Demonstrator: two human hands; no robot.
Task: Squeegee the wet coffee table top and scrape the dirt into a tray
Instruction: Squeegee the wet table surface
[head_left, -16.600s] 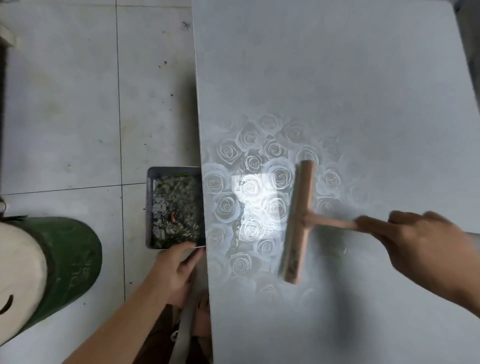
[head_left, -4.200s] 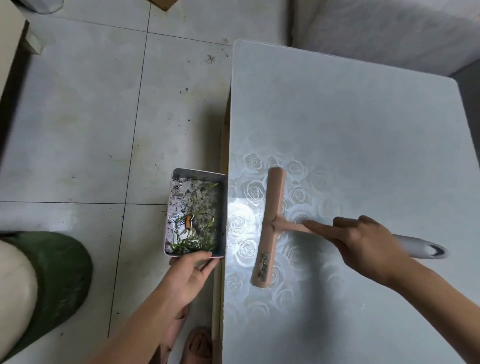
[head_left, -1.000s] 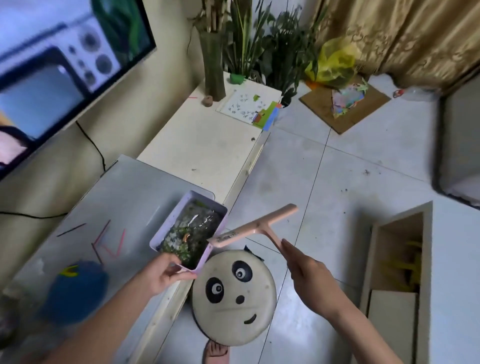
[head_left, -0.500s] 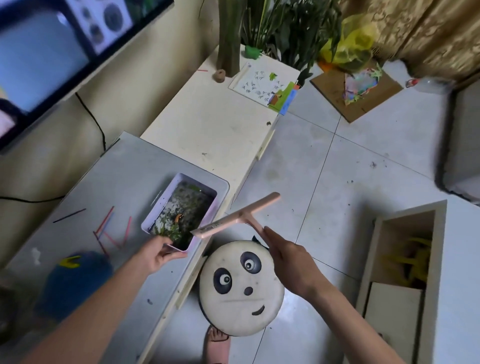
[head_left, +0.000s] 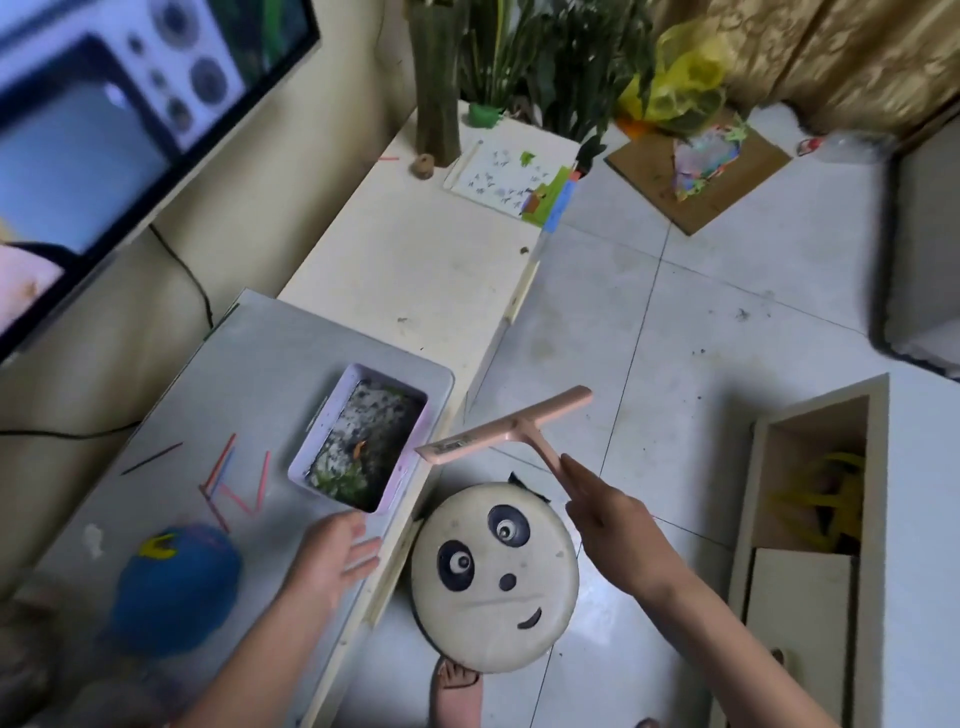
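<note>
A pale purple tray (head_left: 318, 431) holding wet green and dark scraps rests on a grey side table (head_left: 260, 364) near its right edge. Just below the tray my left hand (head_left: 335, 556) hovers with spread fingers, touching nothing. My right hand (head_left: 613, 535) grips the handle of a pink squeegee (head_left: 504, 434), held in the air with its blade close to the tray's right rim. The coffee table top (head_left: 924, 519) shows only at the right edge.
A round panda-face stool (head_left: 496, 577) stands on the floor between my arms. Coloured sticks (head_left: 234, 483) and a blue lump (head_left: 176, 582) lie on the grey table. A cream bench (head_left: 415, 270), plants and a TV sit beyond. An open wooden compartment (head_left: 815, 467) is at right.
My left hand has set the tray down on the grey table and let go, drawing back with fingers apart. The squeegee stays raised in my right hand.
</note>
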